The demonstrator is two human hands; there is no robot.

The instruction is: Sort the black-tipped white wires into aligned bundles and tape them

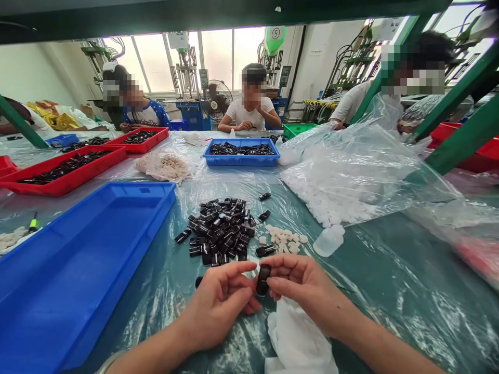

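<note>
Between the thumb and fingers of my right hand (306, 283) is a small glossy black plastic piece (263, 281), held upright. My left hand (218, 301) is just left of it, its fingers apart and the tips close to the piece; whether they touch it I cannot tell. Beyond my hands lies a heap of similar black pieces (222, 228), with a few loose ones around it. Small white pieces (286, 238) lie right of the heap, near a translucent squeeze bottle (328, 240) on its side. A crumpled white cloth or tissue (298, 337) is below my right hand.
A blue tray (78, 234) with a bare bottom takes up the left. Farther off are a blue tray (241, 161) and red trays (74, 179) of black pieces. A large plastic bag (358, 166) of white pieces lies right. Co-workers sit opposite; green beams (463, 130) cross the right side.
</note>
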